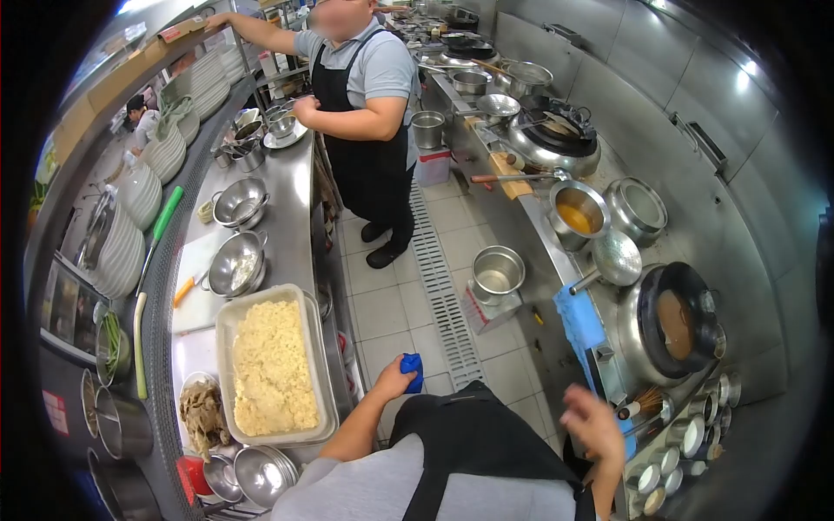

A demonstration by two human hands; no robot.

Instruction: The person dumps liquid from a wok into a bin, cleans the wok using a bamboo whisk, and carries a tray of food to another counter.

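- Fingers of the left hand [395, 379] are wrapped around a blue cloth [413, 372], bunched in the grip and held low over the tiled floor [391, 304], just off the edge of the left counter [291, 200].
- Right hand [592, 423] holds nothing; its fingers look loosely spread, though motion blur softens them. It hovers near the corner of the cooking range on the right.
- From the right hand, the blue cloth lies well apart to the left, across the body, so the left hand is the one on it. The cloth is a wad, with no clear long axis.
- Just left of the cloth, a tray of fried rice [272, 366] sits on the counter, with metal bowls [237, 265] beyond it.
- Near the right hand are a dark wok [679, 321] and a blue towel [578, 319] draped over the range edge.
- Farther up the aisle a co-worker [369, 113] in an apron stands at the counter.
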